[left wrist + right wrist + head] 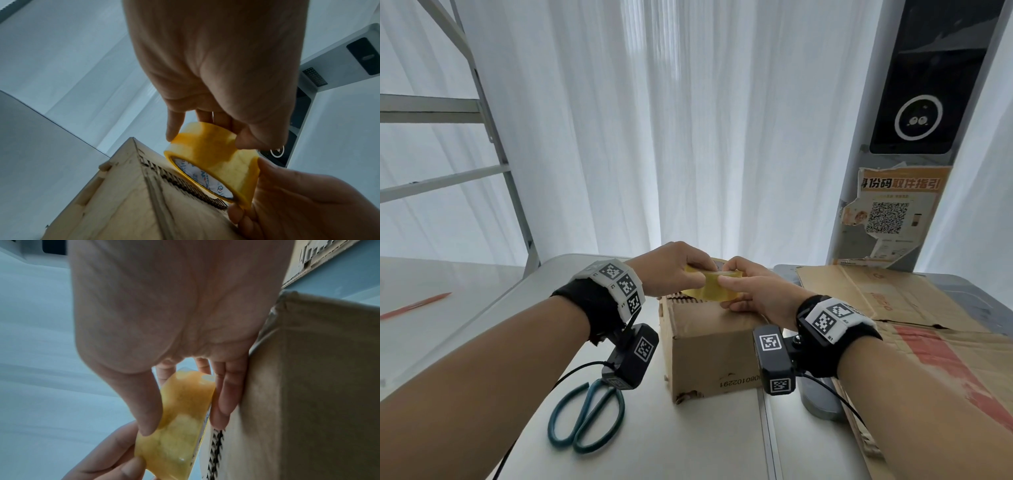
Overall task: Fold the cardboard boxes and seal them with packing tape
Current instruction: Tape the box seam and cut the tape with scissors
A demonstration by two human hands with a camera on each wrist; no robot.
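A small brown cardboard box [709,356] stands on the white table, its top flaps folded down. Just above its far top edge both hands hold a yellow roll of packing tape [714,287]. My left hand [674,270] pinches the roll's outer face from the left, thumb and fingers curled on it [205,139]. My right hand [750,291] grips the roll from the right, thumb on its face [179,415] and fingers behind, beside the box wall [308,386]. The roll's white printed core [201,175] shows in the left wrist view.
Teal-handled scissors [589,414] lie on the table [688,445] at the near left. Flattened cardboard sheets [914,329] cover the right side. A grey kiosk post [914,137] stands at the back right, white curtains behind. A red pen [414,305] lies far left.
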